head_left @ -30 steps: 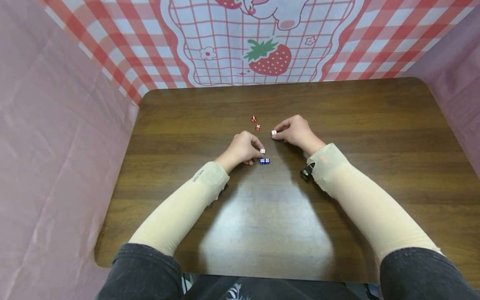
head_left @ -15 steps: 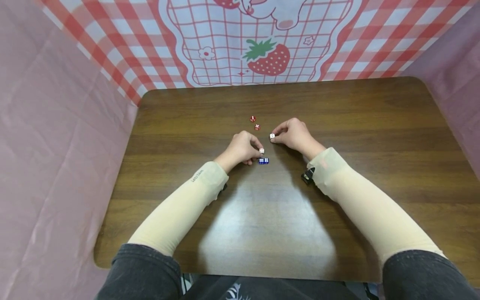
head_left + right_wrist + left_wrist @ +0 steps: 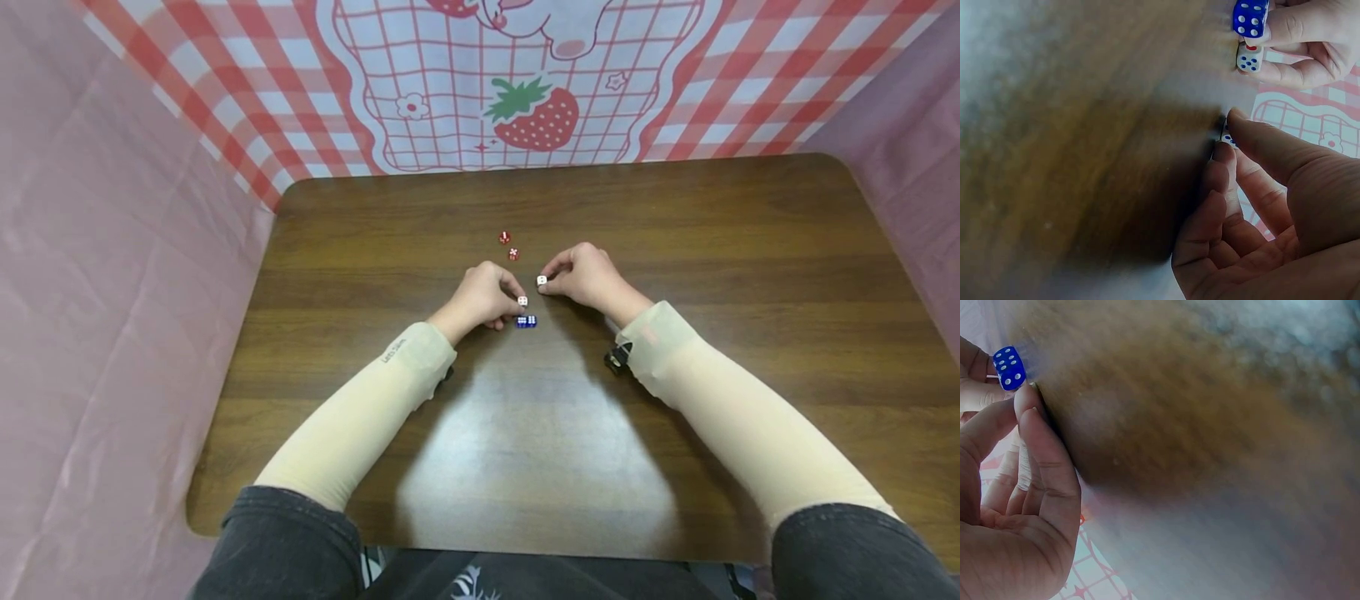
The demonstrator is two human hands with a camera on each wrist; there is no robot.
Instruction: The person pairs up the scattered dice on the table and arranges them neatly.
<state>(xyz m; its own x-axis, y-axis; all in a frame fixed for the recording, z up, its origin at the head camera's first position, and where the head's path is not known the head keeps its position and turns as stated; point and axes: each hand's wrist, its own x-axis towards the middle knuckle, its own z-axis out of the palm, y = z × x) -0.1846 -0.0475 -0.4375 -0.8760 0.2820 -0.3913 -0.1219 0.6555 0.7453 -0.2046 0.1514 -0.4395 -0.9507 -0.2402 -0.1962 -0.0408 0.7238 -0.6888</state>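
Between thumb and forefinger, my left hand [image 3: 482, 296] pinches a white die [image 3: 522, 301] on the wooden table. Its dots and a red mark show on that white die [image 3: 1249, 59] in the right wrist view. Two blue dice [image 3: 527, 322] sit side by side just in front of it, close to my left thumb. My right hand [image 3: 588, 273] pinches another white die [image 3: 542, 281], slightly farther back and to the right. Only a sliver of this die [image 3: 1229, 139] shows between the fingertips in the right wrist view.
Behind the hands, two red dice [image 3: 513, 254] lie on the brown wooden table [image 3: 360, 250]. A red-checked cloth with a strawberry print [image 3: 536, 117] hangs along the back edge. Pink cloth [image 3: 112, 292] hangs at both sides.
My right hand has moved toward the front and slightly left with its white die, closer to the left hand's die. The left hand and the other dice have stayed put.
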